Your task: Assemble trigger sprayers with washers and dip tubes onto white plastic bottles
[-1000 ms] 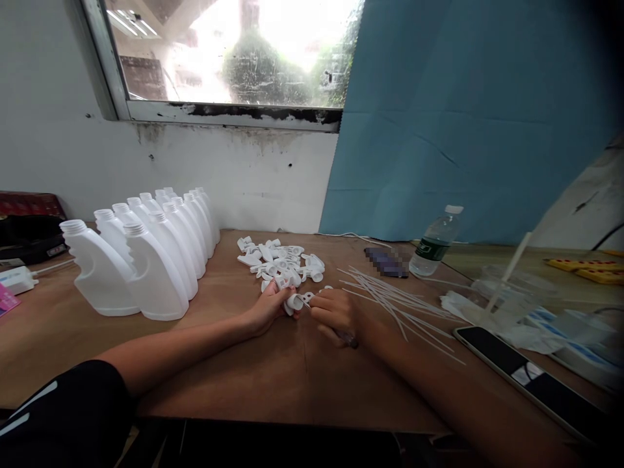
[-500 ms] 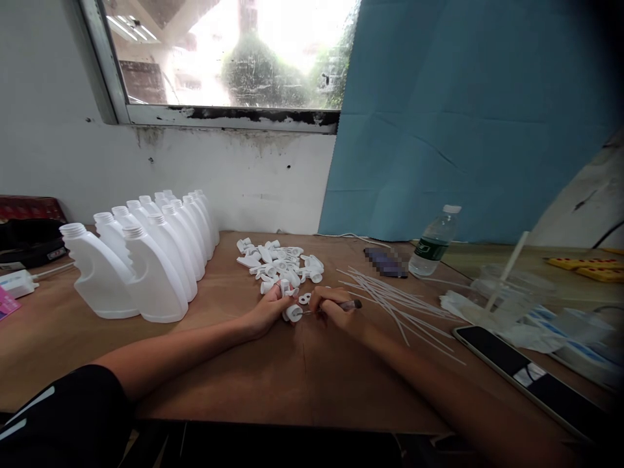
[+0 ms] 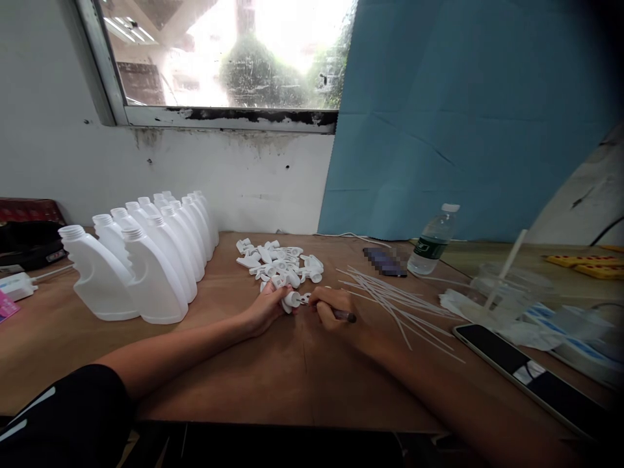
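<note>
My left hand [image 3: 267, 311] is closed around a white trigger spray head [image 3: 291, 299], its round cap end turned to the right. In my right hand [image 3: 334, 308] is a thin-shafted hand tool with a dark brown handle [image 3: 345, 316], perhaps a screwdriver; its tip points at the cap opening. I cannot tell whether the tip is inside the cap. Small white rings [image 3: 305, 298] lie on the table between the hands. Just behind them is a pile of white spray heads [image 3: 277, 260].
Translucent white bottles [image 3: 160, 273] stand in rows at the left. Thin white tubes [image 3: 394, 299] lie loosely at the right. Beyond them are a water bottle [image 3: 431, 240], a phone [image 3: 526, 370] and a plastic cup with a straw [image 3: 507, 270]. The brown table's [image 3: 244, 383] near edge is in front.
The spray head in my left hand has turned and risen slightly. My right hand has tilted the tool, so its handle end now sits lower.
</note>
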The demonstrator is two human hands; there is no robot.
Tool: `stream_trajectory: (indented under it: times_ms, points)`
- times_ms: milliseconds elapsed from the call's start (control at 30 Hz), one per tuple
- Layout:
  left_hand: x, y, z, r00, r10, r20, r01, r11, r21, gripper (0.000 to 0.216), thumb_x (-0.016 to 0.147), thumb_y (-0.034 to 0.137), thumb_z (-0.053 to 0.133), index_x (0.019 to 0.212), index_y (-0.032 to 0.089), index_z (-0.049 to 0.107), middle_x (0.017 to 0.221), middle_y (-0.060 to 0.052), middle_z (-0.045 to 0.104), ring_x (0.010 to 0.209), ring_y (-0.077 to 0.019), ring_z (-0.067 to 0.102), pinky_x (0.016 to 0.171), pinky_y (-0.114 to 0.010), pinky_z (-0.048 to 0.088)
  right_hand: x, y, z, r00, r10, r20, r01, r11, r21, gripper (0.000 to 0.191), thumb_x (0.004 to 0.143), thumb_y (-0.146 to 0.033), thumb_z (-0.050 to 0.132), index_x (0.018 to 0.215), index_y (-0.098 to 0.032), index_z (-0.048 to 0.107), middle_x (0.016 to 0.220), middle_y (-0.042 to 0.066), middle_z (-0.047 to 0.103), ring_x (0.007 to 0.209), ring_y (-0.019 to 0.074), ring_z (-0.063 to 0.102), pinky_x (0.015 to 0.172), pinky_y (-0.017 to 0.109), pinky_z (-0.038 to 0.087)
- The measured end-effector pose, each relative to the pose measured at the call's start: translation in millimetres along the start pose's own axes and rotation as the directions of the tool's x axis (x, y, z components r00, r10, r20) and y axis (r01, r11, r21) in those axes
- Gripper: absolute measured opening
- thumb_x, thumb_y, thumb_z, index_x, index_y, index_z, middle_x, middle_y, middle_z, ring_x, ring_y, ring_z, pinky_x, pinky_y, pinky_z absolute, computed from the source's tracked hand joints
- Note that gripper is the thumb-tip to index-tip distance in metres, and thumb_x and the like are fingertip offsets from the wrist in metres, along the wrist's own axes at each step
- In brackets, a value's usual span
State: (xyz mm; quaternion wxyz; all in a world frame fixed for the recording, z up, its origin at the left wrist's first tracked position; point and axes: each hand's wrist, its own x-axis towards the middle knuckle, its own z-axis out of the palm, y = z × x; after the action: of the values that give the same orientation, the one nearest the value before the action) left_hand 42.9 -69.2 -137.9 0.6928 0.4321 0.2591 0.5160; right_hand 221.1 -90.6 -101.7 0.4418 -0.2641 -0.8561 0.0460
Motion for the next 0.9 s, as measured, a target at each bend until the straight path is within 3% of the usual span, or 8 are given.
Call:
stream_trajectory:
  times_ms: [167, 267, 400, 567, 667, 767, 833, 900]
  points:
    - [-1.7, 4.3, -0.8, 1.000, -0.009, 0.002, 0.009, 0.999, -0.044, 0.045, 0.070, 0.036, 0.079, 0.091, 0.019, 0.042, 0.080, 0.002, 0.054, 0.066, -0.0120, 0.055, 0.060, -0.027, 0.050, -7.9, 11.2, 11.5, 0.975, -0.221, 0.006, 0.221, 0.972, -0.075, 0.021, 0.082, -0.008, 0.039, 0.074, -0.023, 0.052, 0.061, -0.001, 0.050, 0.049, 0.0138, 0.045, 0.048, 0.026, 0.036]
    - [-2.1, 7.6, -1.6, 1.000, -0.014, 0.014, 0.015, 0.997, -0.070, 0.043, 0.070, 0.033, 0.078, 0.090, 0.018, 0.043, 0.079, 0.001, 0.055, 0.065, -0.0120, 0.056, 0.060, -0.026, 0.049, -8.7, 14.6, 16.6, 0.973, -0.229, -0.003, 0.229, 0.973, -0.010, 0.022, 0.084, -0.008, 0.039, 0.079, -0.021, 0.057, 0.066, 0.001, 0.053, 0.053, 0.0142, 0.050, 0.050, 0.026, 0.039]
    - [-1.0, 7.9, -3.2, 0.997, -0.033, 0.065, 0.037, 0.998, -0.053, 0.038, 0.071, 0.030, 0.076, 0.089, 0.017, 0.045, 0.077, 0.000, 0.056, 0.061, -0.0139, 0.057, 0.055, -0.027, 0.049, -4.0, 11.2, 10.8, 0.998, 0.068, -0.001, -0.065, 0.969, 0.236, 0.024, 0.079, -0.009, 0.038, 0.070, -0.020, 0.057, 0.062, -0.001, 0.055, 0.049, 0.0117, 0.054, 0.051, 0.024, 0.043]
    - [-1.8, 5.9, -4.3, 0.989, -0.075, 0.127, 0.067, 0.996, 0.063, 0.034, 0.071, 0.028, 0.073, 0.088, 0.016, 0.046, 0.077, -0.001, 0.057, 0.056, -0.0127, 0.054, 0.047, -0.025, 0.046, 0.3, 6.1, 0.8, 0.919, 0.363, 0.154, -0.388, 0.771, 0.505, 0.022, 0.075, -0.015, 0.039, 0.063, -0.018, 0.057, 0.056, -0.002, 0.056, 0.037, 0.0109, 0.053, 0.039, 0.023, 0.037]
    - [-1.2, 6.8, -6.3, 0.987, -0.086, 0.135, 0.077, 0.995, 0.068, 0.032, 0.072, 0.027, 0.072, 0.088, 0.015, 0.047, 0.077, -0.001, 0.057, 0.054, -0.0120, 0.054, 0.045, -0.024, 0.044, 0.1, 7.2, 3.9, 0.875, 0.449, 0.181, -0.460, 0.653, 0.602, 0.021, 0.078, -0.017, 0.041, 0.065, -0.017, 0.058, 0.054, -0.001, 0.058, 0.037, 0.0125, 0.055, 0.039, 0.023, 0.038]
    - [2.1, 8.6, -9.9, 0.983, -0.105, 0.153, 0.108, 0.994, -0.006, 0.027, 0.073, 0.027, 0.070, 0.085, 0.014, 0.050, 0.074, -0.003, 0.059, 0.053, -0.0135, 0.054, 0.047, -0.026, 0.044, -0.6, 9.9, 10.5, 0.867, 0.464, 0.181, -0.453, 0.586, 0.672, 0.023, 0.083, -0.017, 0.039, 0.069, -0.017, 0.057, 0.057, 0.000, 0.062, 0.040, 0.0137, 0.058, 0.042, 0.025, 0.041]
    - [4.6, 9.7, -12.4, 0.976, -0.133, 0.175, 0.145, 0.987, -0.063, 0.023, 0.077, 0.029, 0.067, 0.082, 0.012, 0.053, 0.069, -0.004, 0.058, 0.055, -0.0145, 0.055, 0.051, -0.026, 0.044, -0.9, 11.8, 13.5, 0.907, 0.389, 0.163, -0.396, 0.653, 0.646, 0.024, 0.088, -0.017, 0.037, 0.077, -0.018, 0.059, 0.064, 0.000, 0.063, 0.047, 0.0141, 0.060, 0.049, 0.027, 0.046]
    - [6.2, 10.6, -14.2, 0.971, -0.151, 0.183, 0.171, 0.980, -0.099, 0.022, 0.080, 0.030, 0.064, 0.078, 0.010, 0.055, 0.066, -0.005, 0.057, 0.057, -0.0146, 0.055, 0.055, -0.026, 0.044, -0.9, 14.6, 14.8, 0.975, 0.196, 0.108, -0.224, 0.832, 0.507, 0.023, 0.091, -0.017, 0.039, 0.092, -0.018, 0.061, 0.076, 0.002, 0.065, 0.063, 0.0164, 0.065, 0.062, 0.031, 0.052]
